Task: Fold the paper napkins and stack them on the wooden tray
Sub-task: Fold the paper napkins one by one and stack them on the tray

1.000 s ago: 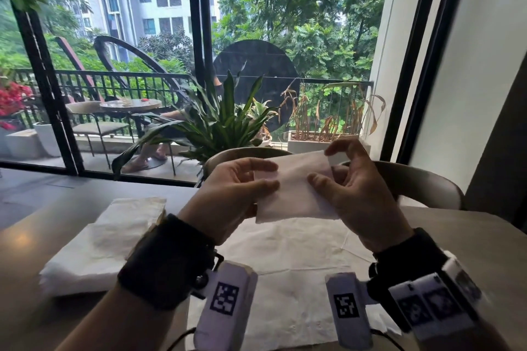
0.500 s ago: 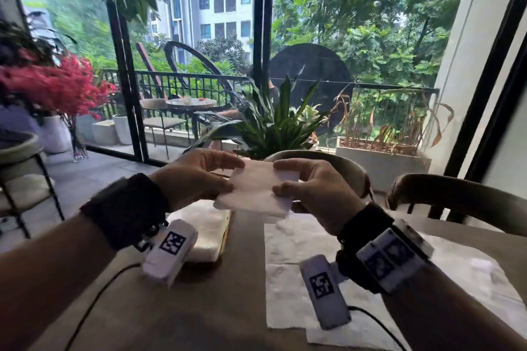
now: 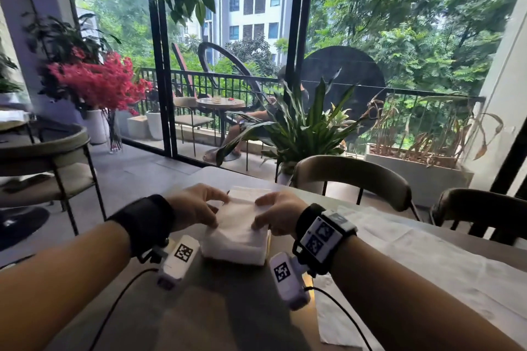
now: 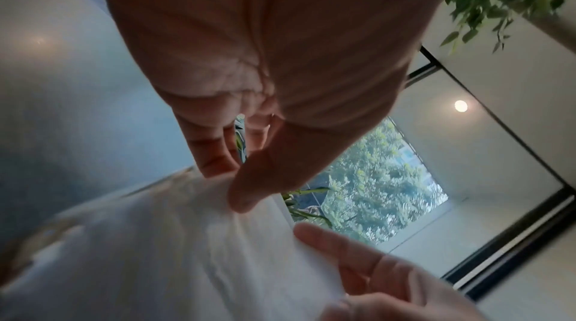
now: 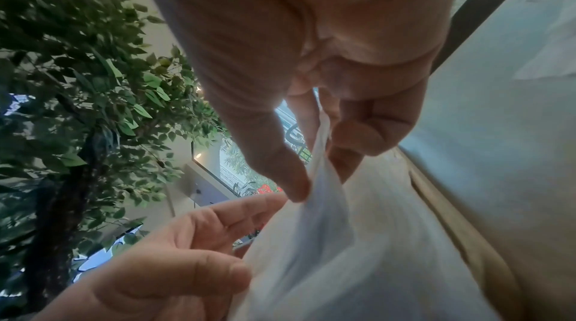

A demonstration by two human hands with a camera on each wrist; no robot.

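Observation:
A folded white napkin [image 3: 239,212] lies on top of a stack of folded napkins [image 3: 233,249] at the table's left end. My left hand [image 3: 218,209] pinches its left edge and my right hand [image 3: 258,215] pinches its right edge. In the left wrist view my thumb and fingers [image 4: 232,178] nip the napkin [image 4: 174,240]. The right wrist view shows my right hand [image 5: 318,178] with the napkin's edge [image 5: 327,240] between thumb and fingers. The wooden tray [image 5: 461,223] under the stack shows only as a tan rim [image 3: 269,239].
Unfolded napkins [image 3: 427,262] are spread over the table [image 3: 228,308] to the right. Two chairs [image 3: 353,177] stand at the far side. A leafy plant [image 3: 302,128] and a glass wall lie beyond. Cables trail from my wrist cameras.
Both hands carried the folded napkin from mid-air leftward and down onto the stack. My head turned left, so the spread napkins now lie to the right.

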